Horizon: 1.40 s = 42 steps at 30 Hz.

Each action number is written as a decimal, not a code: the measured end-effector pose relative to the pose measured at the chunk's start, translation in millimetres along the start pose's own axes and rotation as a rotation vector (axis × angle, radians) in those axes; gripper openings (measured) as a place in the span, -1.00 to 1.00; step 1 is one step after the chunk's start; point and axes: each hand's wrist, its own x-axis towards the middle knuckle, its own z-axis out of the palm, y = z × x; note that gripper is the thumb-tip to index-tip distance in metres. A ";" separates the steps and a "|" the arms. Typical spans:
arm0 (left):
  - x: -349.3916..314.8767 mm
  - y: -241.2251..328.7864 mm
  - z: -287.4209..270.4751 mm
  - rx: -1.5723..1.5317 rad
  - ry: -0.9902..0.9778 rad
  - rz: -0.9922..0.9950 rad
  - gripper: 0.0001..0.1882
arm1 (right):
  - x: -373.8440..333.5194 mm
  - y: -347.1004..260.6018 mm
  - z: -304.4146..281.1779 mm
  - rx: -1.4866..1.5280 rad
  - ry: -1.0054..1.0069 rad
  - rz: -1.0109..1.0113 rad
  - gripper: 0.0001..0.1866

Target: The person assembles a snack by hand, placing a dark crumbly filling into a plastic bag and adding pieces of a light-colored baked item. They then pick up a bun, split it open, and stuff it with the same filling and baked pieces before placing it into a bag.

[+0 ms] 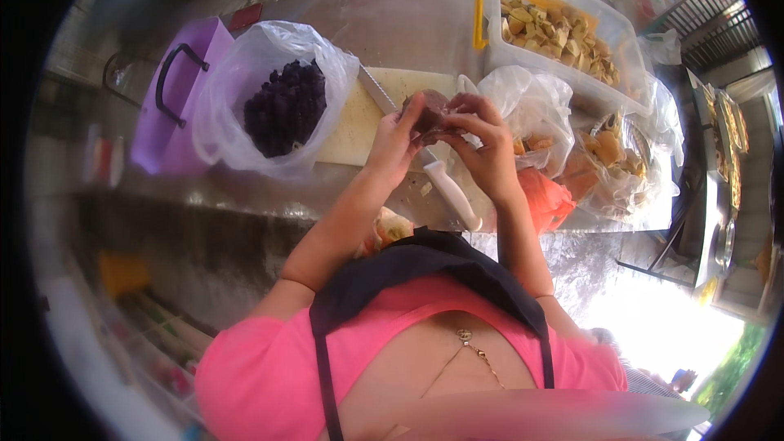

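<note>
Chunks (286, 106), dark purple, lie heaped in a clear bag (224, 118) whose mouth stands wide open on the table (392, 24). A purple bin (167, 143) with a black handle (167, 82) stands at the bag's left; whether the bag sits partly inside it, I cannot tell.

Right of the bag is a pale board (355, 118), with a knife (452, 194) slanting across it, its white handle toward the person. Above the knife, the left hand (396, 139) pinches a brown piece (429, 110) between thumb and fingers. The right hand (482, 135) pinches the same piece from its other side.

At the far right, a clear tub (563, 73) with a yellow latch (478, 20) holds many tan pieces (563, 33), piled loosely. On its near side, a whitish bag (523, 96) bulges beside the right hand, with orange-brown scraps (535, 143) at its lower part. Farther right, another clear bag (621, 200) has brown scraps (608, 147) at its top. A red bag (547, 200) lies near the table's edge, by the right forearm; its contents are hidden.
</note>
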 end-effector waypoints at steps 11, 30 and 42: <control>-0.1 -30.4 17.1 -0.676 -0.280 -0.335 -0.40 | -26.7 26.1 -73.7 0.987 0.022 0.404 -0.85; 10.3 -48.7 38.4 -0.230 -0.189 -0.344 -0.45 | -9.7 117.1 -87.3 -0.107 0.175 0.349 -0.83; 2.7 -44.4 41.9 -0.152 -0.139 -0.185 -0.51 | -1.0 108.4 -79.0 -0.379 0.078 0.260 -0.77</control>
